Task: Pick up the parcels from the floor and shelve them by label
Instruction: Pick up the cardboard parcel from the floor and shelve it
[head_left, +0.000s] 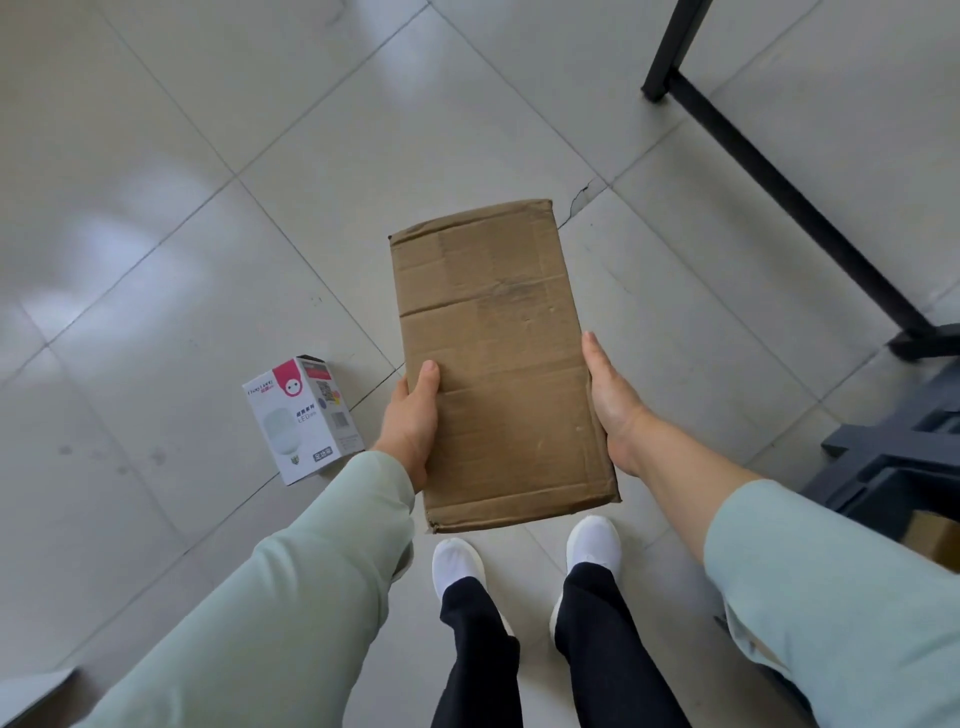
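At the bottom centre of the frame, two white shoes (524, 561) are planted on the tiled floor (156, 208), with pale green sleeves reaching in from the lower left and lower right. Just above the shoes, in the centre of the frame, a flat brown cardboard parcel (498, 364) is held off the floor, its long axis running away from the body. It is clamped between both hands: the left hand (410, 426) is wrapped on its left edge with the thumb lying on the top face, and the right hand (613, 400) is pressed flat against its right edge. No label is visible on the upturned face, so the shelf it belongs to cannot be told.

The task is judged to be under way: one parcel has been lifted, none is seen shelved.

Left of the held parcel, at the lower-middle left, a white LED bulb box (304, 415) is left on the floor, close to the left hand but clear of it.

Open tile is offered across the left and upper parts of the frame. At the right edge, room is closed by dark grey plastic structures (893, 457), and further off, at the upper right, by a black metal frame (779, 192) standing on the floor; a turn that way would need care.
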